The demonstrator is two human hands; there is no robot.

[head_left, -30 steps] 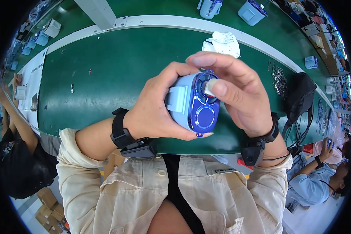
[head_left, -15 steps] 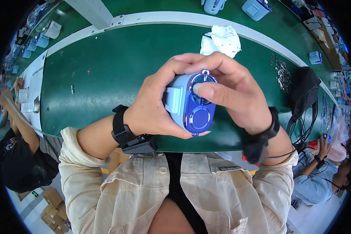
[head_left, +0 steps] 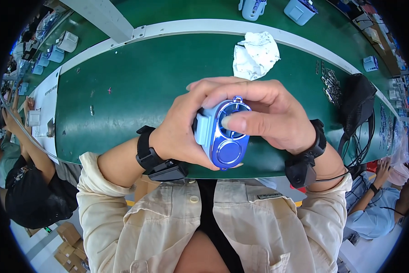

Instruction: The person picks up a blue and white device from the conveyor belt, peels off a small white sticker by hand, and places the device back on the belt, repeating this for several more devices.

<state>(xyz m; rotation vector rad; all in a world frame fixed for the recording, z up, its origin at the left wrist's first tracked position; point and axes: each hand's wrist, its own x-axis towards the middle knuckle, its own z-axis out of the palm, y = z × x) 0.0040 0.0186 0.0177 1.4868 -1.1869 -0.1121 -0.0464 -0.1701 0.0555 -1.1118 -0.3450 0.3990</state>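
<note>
My left hand [head_left: 178, 122] wraps around the light-blue body of an oval device [head_left: 228, 152], holding it above the table. Its shiny, darker blue end faces up, with a flat round disc on the near half and a round recessed opening on the far half. A small metallic-blue loop sticks out at the far end. My right hand [head_left: 277, 116] also grips the device: the thumb presses at the recessed opening and the fingers curl round the far side, meeting the left fingers. What lies under the thumb is hidden.
A crumpled white cloth [head_left: 257, 54] lies beyond my hands on the green table [head_left: 122, 86]. Small metal parts [head_left: 331, 88] and a black bag [head_left: 356, 100] with cables are at the right. Co-workers sit at both sides; similar blue units [head_left: 300, 11] stand beyond the white rail.
The device and both hands sit slightly lower in the picture, and the device is tilted a little differently. My right thumb stays at the round opening. The whole view has shifted slightly.
</note>
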